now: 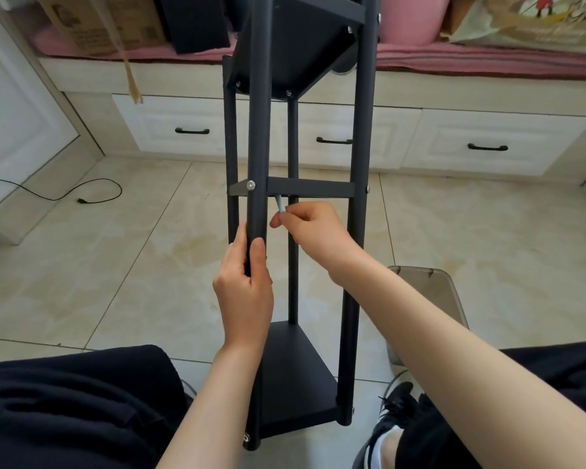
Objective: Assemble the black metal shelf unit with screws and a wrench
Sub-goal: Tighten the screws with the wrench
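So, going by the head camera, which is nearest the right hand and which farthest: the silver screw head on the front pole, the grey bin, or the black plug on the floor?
1. Silver screw head, just up and left of the right hand, on the front pole.
2. Grey bin, lower right on the floor.
3. Black plug, far left.

The black metal shelf unit point(305, 198), built of round tubular posts and flat dark panels, lies tipped away from the viewer above the tiled floor, its posts running lengthwise up the view. One panel sits near the close end, another near the far end, and a narrow black crossbar point(310, 189) spans the posts midway. A silver round-headed screw point(250, 185) sits in the front left post level with that crossbar. A slim silver metal wrench point(280, 203) angles up towards the crossbar's underside, just right of that post.
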### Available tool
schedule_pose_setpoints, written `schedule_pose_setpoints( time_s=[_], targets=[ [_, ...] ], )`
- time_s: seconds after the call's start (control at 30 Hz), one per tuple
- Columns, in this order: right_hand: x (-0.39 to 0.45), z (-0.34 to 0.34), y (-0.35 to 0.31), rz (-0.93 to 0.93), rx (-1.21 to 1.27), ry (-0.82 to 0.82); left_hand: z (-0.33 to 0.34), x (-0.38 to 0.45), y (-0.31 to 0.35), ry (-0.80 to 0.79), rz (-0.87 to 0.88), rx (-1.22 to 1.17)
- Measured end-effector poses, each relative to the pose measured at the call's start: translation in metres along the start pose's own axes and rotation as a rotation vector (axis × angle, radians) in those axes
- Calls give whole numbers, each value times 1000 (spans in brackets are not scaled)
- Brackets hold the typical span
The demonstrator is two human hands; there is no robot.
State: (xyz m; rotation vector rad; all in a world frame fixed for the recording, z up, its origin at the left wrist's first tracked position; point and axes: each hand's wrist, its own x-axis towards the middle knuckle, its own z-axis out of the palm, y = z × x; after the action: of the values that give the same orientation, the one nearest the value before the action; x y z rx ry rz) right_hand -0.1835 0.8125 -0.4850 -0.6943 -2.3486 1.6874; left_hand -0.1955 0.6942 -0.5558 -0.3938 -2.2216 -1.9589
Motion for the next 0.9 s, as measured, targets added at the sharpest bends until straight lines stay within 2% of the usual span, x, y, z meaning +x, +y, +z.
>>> schedule_pose_setpoints(
  time_s=[0.2,0.47,0.9],
  targets=[
    [7,4,3,-26,-2,10,1,-1,1,-43,26,25],
    [4,12,15,-107,30,140,4,-4,3,-61,61,27],
    [18,43,24,-123,291,357,2,-7,-1,-46,92,13]
  ],
)
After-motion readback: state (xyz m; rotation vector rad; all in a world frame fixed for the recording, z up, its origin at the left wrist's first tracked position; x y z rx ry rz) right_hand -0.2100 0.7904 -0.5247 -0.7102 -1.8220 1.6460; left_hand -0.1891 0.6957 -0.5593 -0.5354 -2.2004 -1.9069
